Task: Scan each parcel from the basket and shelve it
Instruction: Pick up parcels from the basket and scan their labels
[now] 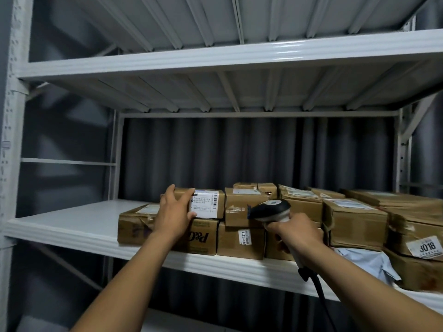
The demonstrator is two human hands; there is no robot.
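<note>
Many parcels [239, 240], white shelf [72, 226], grey curtain [239, 152]

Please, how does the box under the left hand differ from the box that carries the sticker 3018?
The box under the left hand sits on top of another carton; the 3018 box has boxes above and below it. The first shows a large white shipping label on its front; the second shows a small numbered sticker at a lower corner. The first looks neat, the second looks torn and worn. Both are brown cardboard.
</note>
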